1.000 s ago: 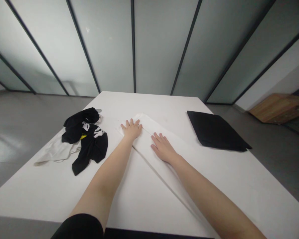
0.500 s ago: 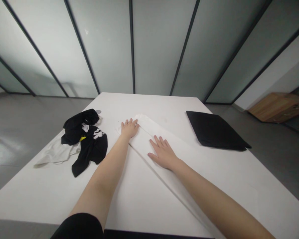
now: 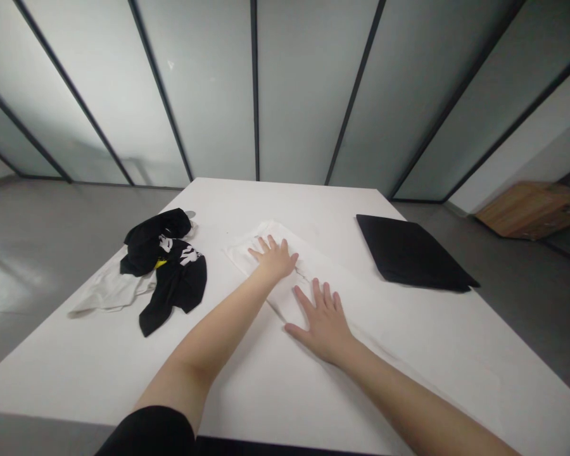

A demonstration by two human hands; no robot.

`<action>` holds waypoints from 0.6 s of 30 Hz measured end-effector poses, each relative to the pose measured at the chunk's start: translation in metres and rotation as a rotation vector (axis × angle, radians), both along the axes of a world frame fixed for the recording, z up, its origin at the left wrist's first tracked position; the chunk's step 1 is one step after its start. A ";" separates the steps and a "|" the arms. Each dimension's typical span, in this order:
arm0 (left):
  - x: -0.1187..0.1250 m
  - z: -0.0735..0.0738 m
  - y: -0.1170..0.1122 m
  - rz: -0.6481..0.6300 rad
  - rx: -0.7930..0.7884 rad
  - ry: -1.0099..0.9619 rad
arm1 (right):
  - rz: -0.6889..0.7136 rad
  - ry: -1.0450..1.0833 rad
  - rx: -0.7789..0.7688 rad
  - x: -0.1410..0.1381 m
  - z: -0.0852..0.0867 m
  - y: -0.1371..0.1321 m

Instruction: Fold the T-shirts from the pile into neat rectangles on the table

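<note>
A white cloth garment lies flat on the white table, hard to tell from the tabletop; its exact kind does not show. My left hand rests palm down on its far part, fingers spread. Nearer to me and to the right, my right hand lies flat with the fingers apart, pressing on the same cloth. Small creases run between the two hands. My right forearm covers some of the cloth's near part.
On the left of the white table lies a loose pile of black clothes with white print, over a white garment. A folded black garment lies at the right. Beyond stand frosted glass panels and a wooden cabinet.
My left hand has slid right and slightly nearer across the white cloth. My right hand has moved a little right and toward me, its fingers spread wider.
</note>
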State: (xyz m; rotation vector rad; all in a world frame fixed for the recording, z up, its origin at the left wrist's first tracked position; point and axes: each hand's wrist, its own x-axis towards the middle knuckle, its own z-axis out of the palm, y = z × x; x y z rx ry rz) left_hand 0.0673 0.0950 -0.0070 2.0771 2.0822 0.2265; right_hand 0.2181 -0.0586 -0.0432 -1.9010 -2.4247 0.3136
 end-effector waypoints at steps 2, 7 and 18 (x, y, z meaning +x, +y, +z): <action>0.006 -0.002 -0.004 -0.007 -0.091 -0.015 | -0.026 -0.004 -0.007 -0.007 -0.001 0.007; -0.011 -0.002 0.004 0.013 -0.136 -0.002 | -0.061 0.005 -0.007 -0.027 0.000 0.033; -0.059 0.002 0.029 0.058 0.086 0.061 | -0.236 0.040 -0.062 -0.087 0.016 0.138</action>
